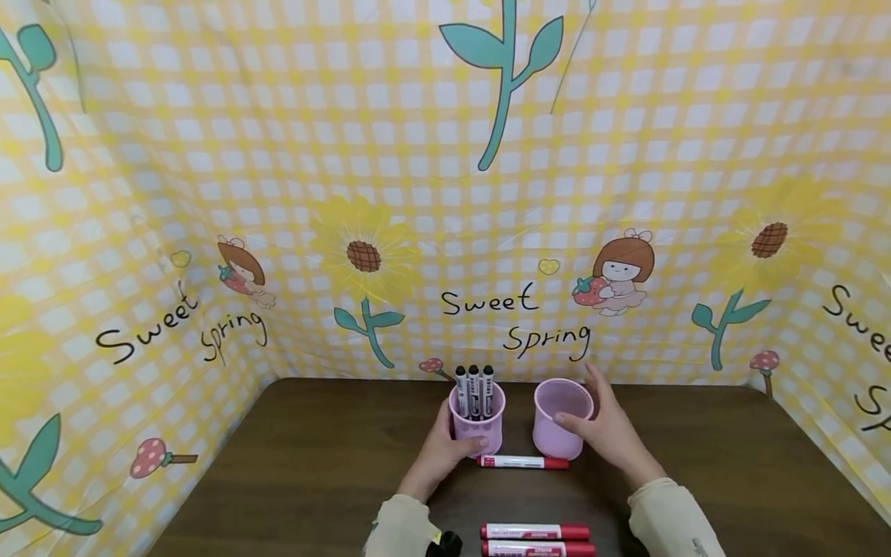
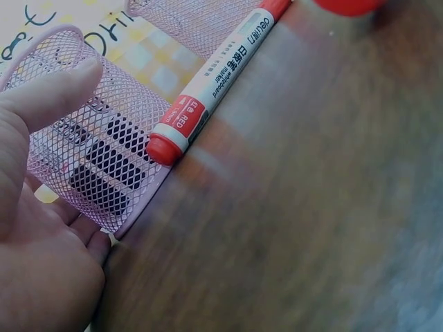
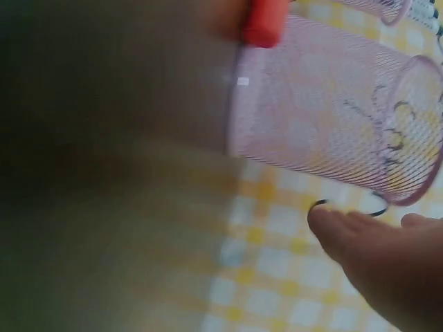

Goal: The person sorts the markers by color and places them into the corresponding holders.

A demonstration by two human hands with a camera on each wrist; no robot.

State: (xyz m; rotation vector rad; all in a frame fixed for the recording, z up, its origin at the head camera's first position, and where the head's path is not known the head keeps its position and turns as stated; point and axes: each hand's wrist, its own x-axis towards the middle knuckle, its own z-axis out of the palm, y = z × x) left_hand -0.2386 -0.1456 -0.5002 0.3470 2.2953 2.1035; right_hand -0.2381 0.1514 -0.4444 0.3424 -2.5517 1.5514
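Two pink mesh pen holders stand upright near the back of the table. Several black-capped markers point(image 1: 475, 391) stand in the left pen holder point(image 1: 489, 435). My left hand point(image 1: 440, 450) grips that holder, thumb across its front and fingers round the far side. Beside the right-hand pen holder point(image 1: 554, 442), which has no markers in it, is my right hand point(image 1: 612, 425), with fingers spread. In the right wrist view a gap shows between this hand point(image 3: 387, 256) and the mesh. A red whiteboard marker point(image 1: 522, 462) lies crosswise just in front of both holders.
Nearer the front edge, two more red markers point(image 1: 534, 531) lie parallel on the dark wooden table point(image 1: 313, 464). A yellow checked cloth point(image 1: 445, 232) with flowers and lettering hangs behind the table and along its sides.
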